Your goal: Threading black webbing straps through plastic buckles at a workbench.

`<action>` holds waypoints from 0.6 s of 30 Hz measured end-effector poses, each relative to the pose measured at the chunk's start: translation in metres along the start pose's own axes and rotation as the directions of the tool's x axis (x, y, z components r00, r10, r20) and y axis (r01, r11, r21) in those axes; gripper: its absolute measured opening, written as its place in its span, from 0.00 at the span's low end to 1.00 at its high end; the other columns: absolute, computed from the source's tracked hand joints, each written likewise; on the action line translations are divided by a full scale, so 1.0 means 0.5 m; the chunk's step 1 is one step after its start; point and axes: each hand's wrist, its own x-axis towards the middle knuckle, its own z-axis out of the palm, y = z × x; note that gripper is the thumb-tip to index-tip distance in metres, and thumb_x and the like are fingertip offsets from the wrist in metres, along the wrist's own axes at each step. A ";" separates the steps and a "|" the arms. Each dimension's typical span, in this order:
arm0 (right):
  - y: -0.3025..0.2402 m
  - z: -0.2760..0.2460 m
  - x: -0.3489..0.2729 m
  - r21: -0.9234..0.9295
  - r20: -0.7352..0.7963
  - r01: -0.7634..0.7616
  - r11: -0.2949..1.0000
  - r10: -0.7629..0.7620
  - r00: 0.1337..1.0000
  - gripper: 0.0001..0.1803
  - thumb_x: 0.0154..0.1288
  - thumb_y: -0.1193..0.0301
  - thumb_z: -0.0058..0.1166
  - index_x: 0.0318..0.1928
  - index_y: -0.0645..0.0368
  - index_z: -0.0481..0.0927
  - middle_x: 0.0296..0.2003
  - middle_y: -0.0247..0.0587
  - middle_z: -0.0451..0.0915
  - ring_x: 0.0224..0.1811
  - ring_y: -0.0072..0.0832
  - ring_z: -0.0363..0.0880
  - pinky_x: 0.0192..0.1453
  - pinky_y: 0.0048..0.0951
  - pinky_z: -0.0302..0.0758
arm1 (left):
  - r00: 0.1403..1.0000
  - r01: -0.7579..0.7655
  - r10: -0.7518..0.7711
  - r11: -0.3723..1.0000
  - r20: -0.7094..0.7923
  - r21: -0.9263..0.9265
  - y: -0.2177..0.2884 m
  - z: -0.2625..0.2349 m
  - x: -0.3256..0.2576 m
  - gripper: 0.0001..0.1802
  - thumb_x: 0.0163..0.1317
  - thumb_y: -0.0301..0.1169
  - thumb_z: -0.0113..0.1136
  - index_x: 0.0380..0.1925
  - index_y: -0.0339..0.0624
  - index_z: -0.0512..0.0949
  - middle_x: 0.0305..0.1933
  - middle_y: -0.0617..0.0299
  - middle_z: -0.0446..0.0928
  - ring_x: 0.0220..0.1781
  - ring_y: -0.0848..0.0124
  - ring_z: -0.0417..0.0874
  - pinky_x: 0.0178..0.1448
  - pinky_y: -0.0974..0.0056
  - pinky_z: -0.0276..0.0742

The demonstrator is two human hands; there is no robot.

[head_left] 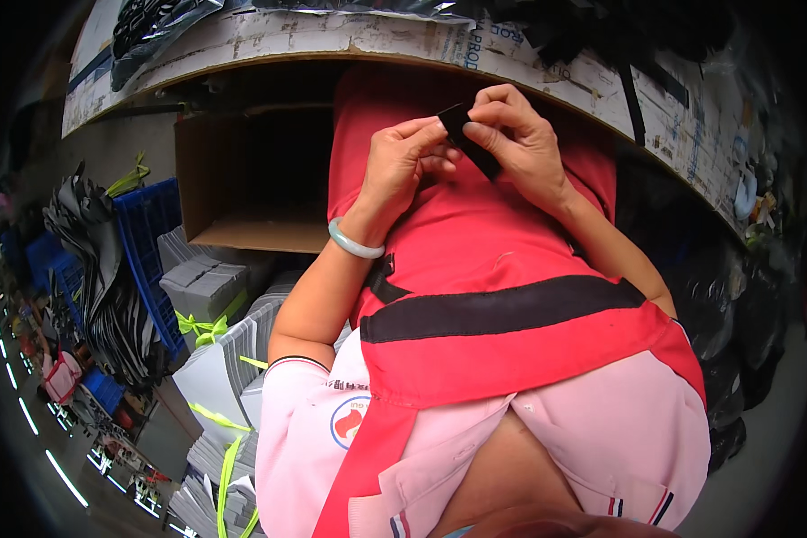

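Observation:
A small, flat black strip (481, 154) is held up between my two hands, above my lap and the red apron (457, 224). My left hand (410, 154), with a pale green bangle at its wrist, pinches the strip's left edge between thumb and fingertips. From the other side, my right hand (522, 142) grips the upper part of it, thumb and index finger pressed together. The strip slants down between the hands. Its exact kind cannot be made out.
A worktable (350, 38) curves across the far side, with black pieces and clear plastic on it. An open cardboard box (251, 235) stands under it at left. Tied stacks of grey sheets (211, 282) and a blue crate (148, 260) are to my left; black bags (717, 305) lie right.

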 end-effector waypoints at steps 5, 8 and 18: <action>-0.060 -0.014 0.006 0.024 0.053 -0.199 0.980 0.198 0.979 0.09 0.65 0.71 0.60 0.31 0.64 0.80 0.26 0.28 0.74 0.27 0.13 0.67 0.31 0.19 0.65 | 0.956 -0.252 0.274 0.949 -0.103 0.190 0.013 0.030 -0.010 0.14 0.65 0.28 0.62 0.46 0.27 0.80 0.38 0.53 0.84 0.33 0.71 0.86 0.38 0.69 0.86; -0.045 -0.022 -0.001 -0.060 0.187 -0.412 0.909 0.415 0.890 0.13 0.65 0.66 0.58 0.29 0.63 0.79 0.19 0.23 0.71 0.24 0.10 0.63 0.27 0.18 0.60 | 0.915 -0.353 0.393 0.890 -0.092 0.289 0.002 0.023 -0.010 0.13 0.64 0.26 0.63 0.45 0.28 0.81 0.39 0.56 0.84 0.34 0.73 0.85 0.40 0.70 0.84; -0.024 -0.013 0.000 0.244 0.149 -0.501 0.830 0.478 0.865 0.11 0.69 0.64 0.57 0.38 0.59 0.79 0.22 0.24 0.72 0.22 0.09 0.65 0.24 0.14 0.61 | 0.895 -0.438 0.440 0.830 0.078 0.344 0.000 0.012 -0.018 0.10 0.59 0.18 0.65 0.42 0.32 0.83 0.40 0.63 0.82 0.42 0.78 0.80 0.48 0.75 0.76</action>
